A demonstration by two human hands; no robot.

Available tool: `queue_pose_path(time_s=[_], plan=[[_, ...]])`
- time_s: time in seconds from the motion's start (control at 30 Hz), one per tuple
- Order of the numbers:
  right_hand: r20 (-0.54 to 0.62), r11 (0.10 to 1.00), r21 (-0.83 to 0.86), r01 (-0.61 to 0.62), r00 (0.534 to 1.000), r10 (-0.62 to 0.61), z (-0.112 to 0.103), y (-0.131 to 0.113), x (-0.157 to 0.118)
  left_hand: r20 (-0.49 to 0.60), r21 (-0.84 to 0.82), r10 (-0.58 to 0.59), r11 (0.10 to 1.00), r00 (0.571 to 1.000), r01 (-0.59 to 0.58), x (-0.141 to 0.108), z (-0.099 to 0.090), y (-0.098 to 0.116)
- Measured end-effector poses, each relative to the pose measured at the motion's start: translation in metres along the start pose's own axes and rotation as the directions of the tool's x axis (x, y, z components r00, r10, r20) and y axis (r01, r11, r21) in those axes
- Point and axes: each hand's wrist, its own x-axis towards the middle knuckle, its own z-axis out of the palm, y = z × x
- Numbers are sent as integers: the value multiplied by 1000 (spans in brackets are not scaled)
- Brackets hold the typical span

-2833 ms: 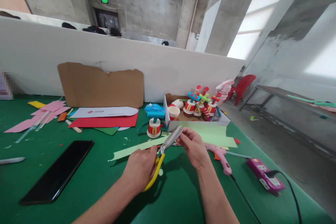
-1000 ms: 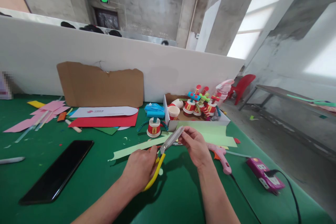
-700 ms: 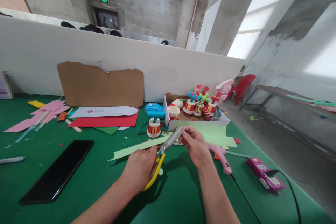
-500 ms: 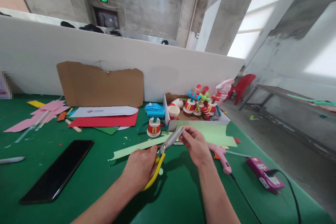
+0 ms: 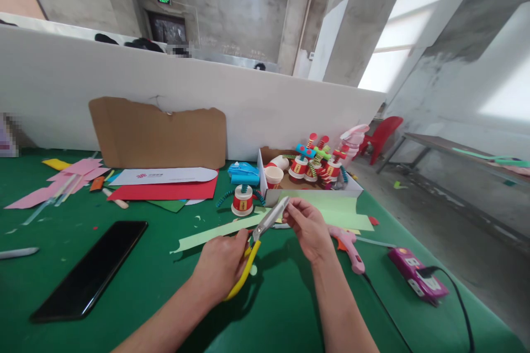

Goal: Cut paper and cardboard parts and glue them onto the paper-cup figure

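Observation:
My left hand (image 5: 218, 265) is wrapped round the handles of a pair of yellow-handled scissors (image 5: 247, 276). Their metal blades point up and to the right, close to the fingertips of my right hand (image 5: 307, 230). Those fingers are pinched at the blade tips; whatever they hold is too small or hidden to make out. Behind the scissors a pale green paper strip (image 5: 215, 234) lies across the table. Just beyond it stands a red and white paper-cup figure (image 5: 242, 202) with coiled dark teal arms. A small pale green disc (image 5: 253, 270) shows beside the yellow handle.
An open box (image 5: 290, 195) at the back holds several cup figures and cups. On the right lie a pink glue gun (image 5: 351, 251) and a purple power strip (image 5: 418, 276) with a cord. A black phone (image 5: 91, 270) and pink paper pieces (image 5: 78, 174) lie left, near red paper (image 5: 165, 191).
Almost nothing differs. Both hands and the scissors stay in nearly the same place, with only a very slight shift at the fingertips.

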Motion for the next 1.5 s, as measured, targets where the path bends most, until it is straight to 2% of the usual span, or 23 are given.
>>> queue_pose_path(time_s=[0.13, 0.3, 0.4, 0.47, 0.53, 0.67, 0.8, 0.9, 1.03, 1.13, 1.27, 1.33, 1.43, 1.5], plan=[[-39, 1000, 22, -11, 999, 11, 1, -2, -1, -98, -66, -64, 996, 993, 58, 2, 5, -5], [-38, 1000, 23, -2, 999, 2, 0, 0, -1, -221, -145, -83, 988, 972, 52, 3, 13, -11], [-34, 999, 37, 14, 999, -12, -1, 2, 0, -241, -273, -105, 961, 965, 37, 4, 17, -11], [-25, 999, 36, 13, 1000, -12, -1, 4, 1, -241, -418, -122, 908, 963, 11, 4, 18, -11], [-5, 1000, 19, 0, 1000, 0, 0, 7, 0, -253, -595, -139, 803, 957, -40, 5, 16, -9], [75, 999, -32, -31, 997, 33, 7, 11, -4, -298, -842, -205, 516, 932, -155, 10, 9, -5], [167, 991, -115, -66, 982, 85, 15, 16, -7, -238, -958, -316, 234, 918, -168, 16, 10, -3], [209, 977, -195, -81, 970, 122, 19, 21, -8, -224, -974, -353, 112, 908, -197, 20, 14, -3], [253, 952, -291, -94, 952, 171, 24, 30, -9, -220, -975, -351, 73, 910, -208, 21, 15, -4], [266, 940, -328, -98, 945, 191, 27, 35, -11, -176, -984, -316, 69, 932, -163, 21, 14, -7], [284, 958, -267, -103, 942, 180, 28, 40, -10, -135, -990, -291, 72, 947, -119, 20, 16, -10], [249, 979, -171, -112, 956, 153, 29, 42, -8, -142, -990, -358, 63, 923, -128, 21, 15, -9], [160, 994, -27, -108, 981, 111, 33, 45, -10, -164, -985, -492, 36, 855, -168, 25, 10, -5], [143, 995, 33, -99, 985, 94, 38, 48, -12, -184, -979, -553, 27, 813, -203, 29, 6, 0]])
